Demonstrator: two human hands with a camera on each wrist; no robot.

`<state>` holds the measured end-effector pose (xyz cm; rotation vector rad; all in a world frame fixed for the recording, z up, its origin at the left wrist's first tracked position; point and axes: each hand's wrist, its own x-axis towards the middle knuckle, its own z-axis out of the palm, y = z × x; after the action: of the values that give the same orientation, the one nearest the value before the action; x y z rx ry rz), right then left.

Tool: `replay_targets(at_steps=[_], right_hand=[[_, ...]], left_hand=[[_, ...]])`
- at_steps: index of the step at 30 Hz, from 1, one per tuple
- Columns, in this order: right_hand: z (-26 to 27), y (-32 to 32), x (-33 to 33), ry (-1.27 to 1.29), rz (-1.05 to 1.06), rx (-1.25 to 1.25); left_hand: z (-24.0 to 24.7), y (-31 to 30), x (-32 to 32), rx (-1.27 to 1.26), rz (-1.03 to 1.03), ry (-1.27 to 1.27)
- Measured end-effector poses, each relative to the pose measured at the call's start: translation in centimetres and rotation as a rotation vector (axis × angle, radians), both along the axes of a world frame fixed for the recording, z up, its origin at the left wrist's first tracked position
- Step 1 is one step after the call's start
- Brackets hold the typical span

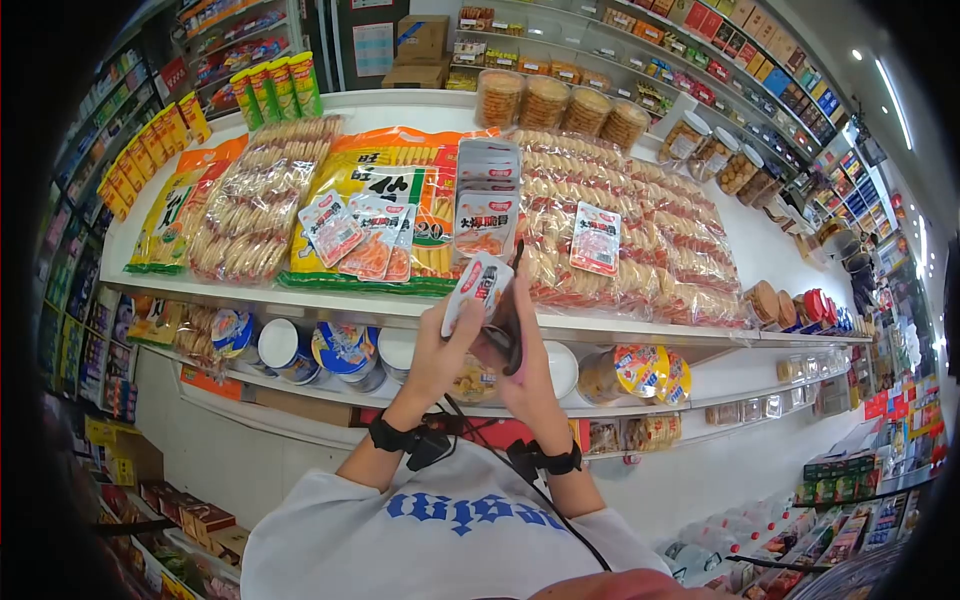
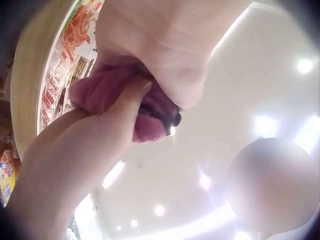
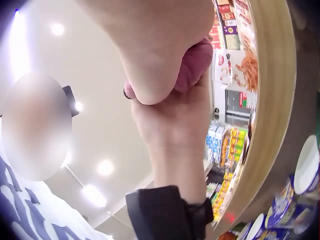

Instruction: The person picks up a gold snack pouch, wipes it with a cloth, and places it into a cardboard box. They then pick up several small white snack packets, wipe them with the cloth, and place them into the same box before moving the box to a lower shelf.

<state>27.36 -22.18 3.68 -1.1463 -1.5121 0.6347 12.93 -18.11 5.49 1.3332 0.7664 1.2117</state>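
My left hand (image 1: 445, 350) pinches a white-and-red snack packet (image 1: 478, 290), held tilted in front of the shelf edge. Close beside it, my right hand (image 1: 533, 355) holds a soft mauve fabric item with a black edge (image 2: 107, 92), its thumb lying over the folds in the left wrist view. Between the two palms, much of this fabric item is hidden. Just beyond the hands stands an open display box (image 1: 487, 195) of similar packets. Several loose packets (image 1: 370, 240) overlap to its left, and a single packet (image 1: 597, 240) lies on bagged crackers to its right.
Bagged round crackers (image 1: 265, 200) and a large yellow-orange snack bag (image 1: 345, 165) cover the white counter (image 1: 400, 100). Clear jars (image 1: 545, 100) line its back. Tubs (image 1: 285, 350) sit on the shelf beneath the counter edge (image 1: 380, 310). Stocked shelves surround the area.
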Motion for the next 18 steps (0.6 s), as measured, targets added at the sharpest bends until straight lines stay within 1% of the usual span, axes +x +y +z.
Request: replay_targets(at_steps=[1,2,4,5,6,8,10,11,12,13,14,15,16,17,18], right_hand=[[-1.7,-0.1,1.0,0.116,0.035,-0.152],[-3.2,-0.1,1.6,0.233,0.070,-0.304],[-5.2,-0.2,1.7,0.330,0.046,-0.207],[-6.4,-0.5,1.6,0.375,0.043,-0.169],[-8.0,-1.2,1.3,0.467,-0.111,-0.114],[-6.1,-1.5,0.5,0.546,-0.340,-0.121],[-7.9,-0.6,2.3,0.757,-0.183,-0.010],[-8.5,-0.5,3.1,0.754,-0.259,-0.018],[-8.9,-0.5,3.3,0.749,-0.338,-0.023],[-5.7,-1.2,2.7,0.752,-0.287,-0.078],[-4.8,-1.4,2.6,0.624,-0.206,-0.113],[-4.4,-1.6,2.7,0.495,-0.125,-0.145],[-3.9,-1.7,2.6,0.367,-0.045,-0.174],[-3.3,-1.4,2.0,0.253,-0.047,-0.201],[-3.5,-1.3,1.8,0.279,-0.075,-0.190]], left_hand=[[-0.9,0.5,0.0,0.028,0.008,-0.132],[-1.2,0.5,0.1,-0.007,0.013,-0.182],[-0.5,-0.3,0.8,-0.085,0.031,-0.280],[-0.1,-0.4,0.9,-0.022,-0.047,-0.221],[-0.2,-0.5,0.9,-0.022,-0.058,-0.197],[-0.2,-0.5,0.9,-0.024,-0.071,-0.142],[0.0,-0.3,0.8,0.036,0.040,-0.133],[0.1,-0.3,0.6,0.061,0.090,-0.125],[0.3,-0.1,0.1,0.063,0.079,-0.082],[0.5,0.4,-0.3,0.069,0.066,-0.044],[0.6,0.8,-0.5,0.077,0.050,-0.010],[-0.2,1.1,-0.7,0.024,0.062,0.027],[-0.7,1.1,-0.7,0.047,0.045,0.021],[-1.1,1.1,-0.5,0.073,0.025,0.018],[-1.1,1.2,-0.6,0.101,0.003,0.018]])
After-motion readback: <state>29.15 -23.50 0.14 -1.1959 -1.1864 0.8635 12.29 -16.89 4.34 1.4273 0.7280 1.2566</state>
